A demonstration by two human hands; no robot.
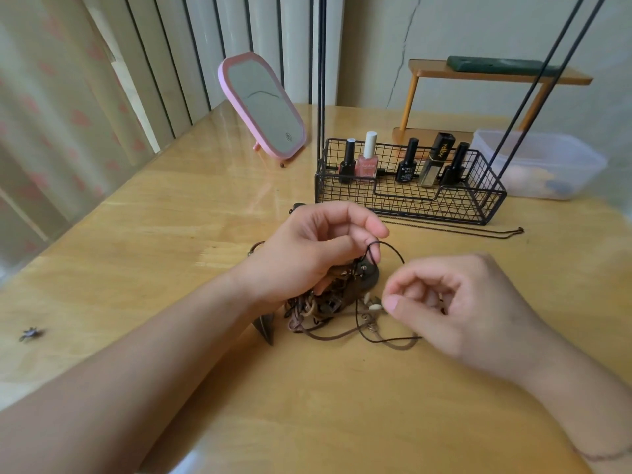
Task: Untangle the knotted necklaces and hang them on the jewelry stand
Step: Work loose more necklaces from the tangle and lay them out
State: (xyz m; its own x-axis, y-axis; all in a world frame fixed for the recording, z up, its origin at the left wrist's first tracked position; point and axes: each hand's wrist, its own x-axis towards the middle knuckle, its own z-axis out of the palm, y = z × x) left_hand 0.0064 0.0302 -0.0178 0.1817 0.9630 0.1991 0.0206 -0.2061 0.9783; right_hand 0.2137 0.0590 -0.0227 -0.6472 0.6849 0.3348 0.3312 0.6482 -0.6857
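Over a wooden desk [171, 234], left hand [307, 251] grips tangled necklaces [328, 302]; right hand [444, 302] pinches a black cord [390, 249].

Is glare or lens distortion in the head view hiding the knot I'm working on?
Head view: the necklace tangle is evenly lit and sharp; glare sits only on the far table near the mirror; wide-angle bending curves the table edges and the forearms; the left hand covers part of the tangle.
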